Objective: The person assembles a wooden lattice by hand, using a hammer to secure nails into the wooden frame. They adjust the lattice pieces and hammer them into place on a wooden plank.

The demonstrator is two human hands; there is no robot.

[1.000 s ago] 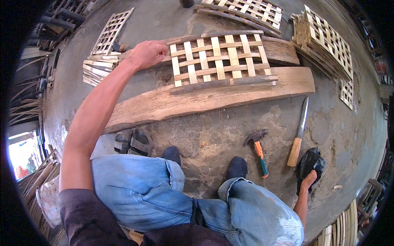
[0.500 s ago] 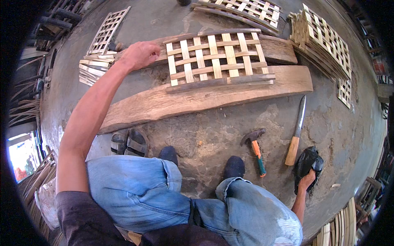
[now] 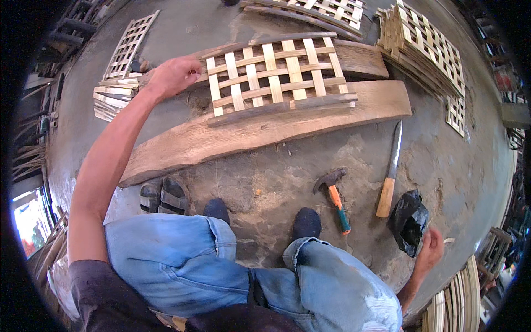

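A woven lattice panel point(image 3: 271, 69) of pale strips, with dark rails along its long sides, lies across two thick wooden planks point(image 3: 265, 131). My left hand point(image 3: 172, 77) hovers beside the panel's left end, fingers curled in; whether anything sits inside them is hidden. Low on the right, my right hand point(image 3: 430, 249) is just beside a crumpled black plastic bag point(image 3: 408, 221). Its fingertips are drawn together, and whatever they may pinch is too small to make out. A claw hammer point(image 3: 336, 200) with an orange and green handle lies on the floor, left of a long wooden-handled knife point(image 3: 390, 169).
Stacked lattice panels point(image 3: 428, 47) stand at the far right, with more panels point(image 3: 310, 11) at the back. Another panel point(image 3: 131, 44) and a pile of pale strips point(image 3: 113, 97) lie far left. Sandals point(image 3: 173, 195) rest by the near plank.
My right hand has come out of the black bag's opening and moved a little right. My left hand stays by the panel's left end. The whole view has shifted slightly.
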